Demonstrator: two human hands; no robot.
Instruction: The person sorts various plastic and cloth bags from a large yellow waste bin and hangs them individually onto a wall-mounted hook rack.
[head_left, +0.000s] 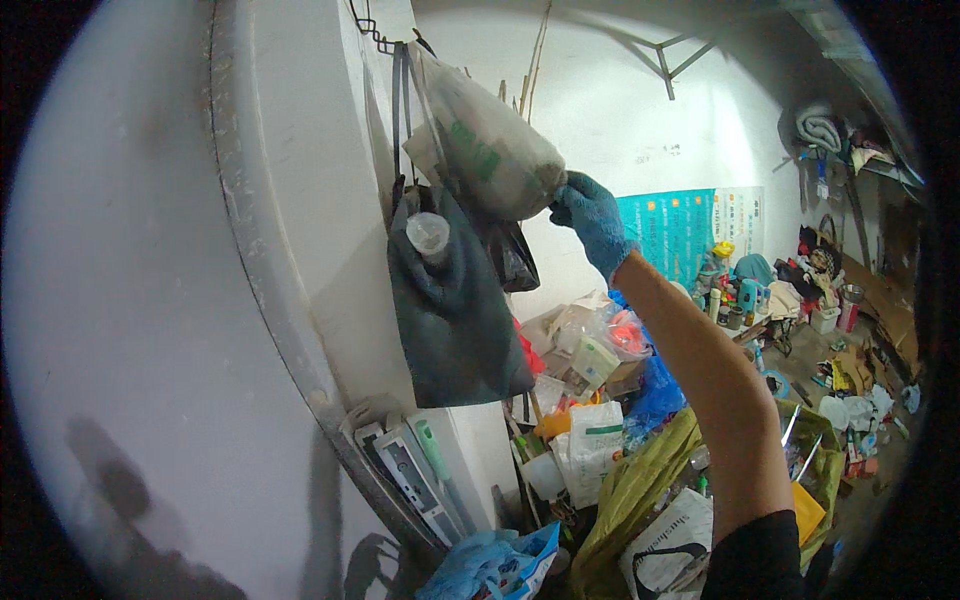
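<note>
My right hand (589, 214), in a blue knit glove, reaches up and pinches the lower end of a bulging whitish plastic bag (495, 142) with green print. The bag hangs from a wire hook rack (375, 34) and is tilted outward towards my fingers. Beside and below it hangs a dark grey fabric bag (457, 330), with a clear plastic cup (428, 234) at its front. A black plastic bag (514, 259) shows partly behind them. Low in the view, my left hand (472, 559), also blue-gloved, appears closed around a blue-and-white plastic packet (541, 562); its fingers are partly cut off.
A yellow-green woven sack (637, 480) full of waste stands open below my right arm. Behind it are heaped plastic bags and a blue bag (660, 390). Flat boxes (412, 472) lean at the wall corner. Bottles and cloths crowd a table (750, 326); litter covers the floor at right.
</note>
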